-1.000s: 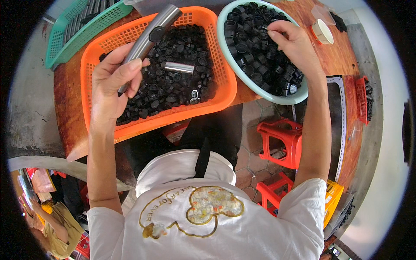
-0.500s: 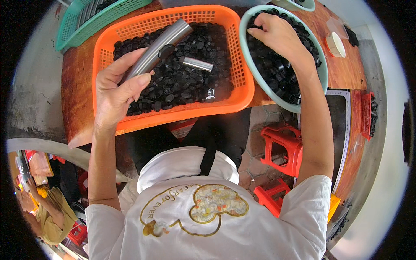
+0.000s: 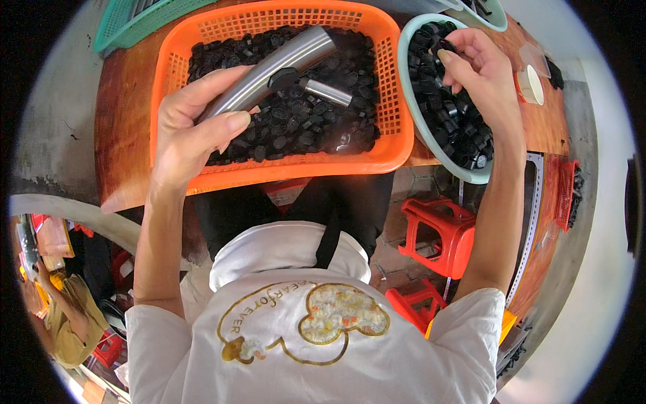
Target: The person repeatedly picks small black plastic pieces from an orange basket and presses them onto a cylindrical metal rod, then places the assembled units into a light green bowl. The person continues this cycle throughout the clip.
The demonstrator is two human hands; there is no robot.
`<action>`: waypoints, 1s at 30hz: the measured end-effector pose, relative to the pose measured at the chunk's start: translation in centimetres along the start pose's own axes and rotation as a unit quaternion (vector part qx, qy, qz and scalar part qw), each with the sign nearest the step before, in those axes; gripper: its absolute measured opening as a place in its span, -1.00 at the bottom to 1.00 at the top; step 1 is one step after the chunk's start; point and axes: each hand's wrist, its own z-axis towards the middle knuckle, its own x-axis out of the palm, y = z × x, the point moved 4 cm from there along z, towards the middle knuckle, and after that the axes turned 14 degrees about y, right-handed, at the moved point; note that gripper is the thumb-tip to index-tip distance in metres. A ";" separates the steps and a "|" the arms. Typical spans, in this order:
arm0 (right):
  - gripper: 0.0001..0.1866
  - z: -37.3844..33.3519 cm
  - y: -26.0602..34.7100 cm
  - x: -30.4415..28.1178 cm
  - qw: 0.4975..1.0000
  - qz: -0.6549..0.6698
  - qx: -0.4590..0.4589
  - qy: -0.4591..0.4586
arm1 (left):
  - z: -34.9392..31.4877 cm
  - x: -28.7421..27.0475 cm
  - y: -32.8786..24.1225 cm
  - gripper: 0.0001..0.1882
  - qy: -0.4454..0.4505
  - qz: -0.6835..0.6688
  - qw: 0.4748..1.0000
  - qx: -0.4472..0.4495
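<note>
Steel tube [image 3: 269,71] sits gripped in the left hand [image 3: 188,128] over the orange basket [image 3: 383,158], fingers wrapped round its lower end. The right hand [image 3: 481,71] pinches one black cap [image 3: 447,46] above the pale green bowl [image 3: 412,101]. Both containers look heaped, so plenty seems left. Worn wooden surface [image 3: 124,135]; red stools [image 3: 441,232] below.

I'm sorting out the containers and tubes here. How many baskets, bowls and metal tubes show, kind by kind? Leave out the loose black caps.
Baskets: 2, the orange basket and the green basket.
Bowls: 2, the pale green bowl of black caps and a second bowl at the top edge.
Metal tubes: 2, the long tube in the left hand and a short tube in the orange basket.
Total: 6.
</note>
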 end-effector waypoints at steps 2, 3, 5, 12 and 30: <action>-0.79 -0.4 1.5 1.3 0.999 0.009 -0.033 0.009 | 0.1 0.0 0.1 -0.46 0.007 -0.037 0.999 -0.003; -0.77 -0.6 2.2 2.0 0.998 0.019 -0.054 0.013 | 0.1 -0.1 0.1 -0.46 0.007 -0.039 0.999 -0.006; -0.71 -0.7 3.7 3.3 0.996 0.029 -0.078 0.032 | 0.3 -0.2 0.0 -0.46 0.014 -0.074 0.997 -0.001; -0.62 1.0 7.0 6.6 0.972 0.103 -0.196 0.080 | 0.4 -0.4 0.2 -0.45 0.030 -0.092 0.995 -0.027; -0.58 1.0 8.9 6.7 0.950 0.113 -0.248 0.155 | 0.2 -0.2 0.1 -0.44 0.064 -0.084 0.994 -0.017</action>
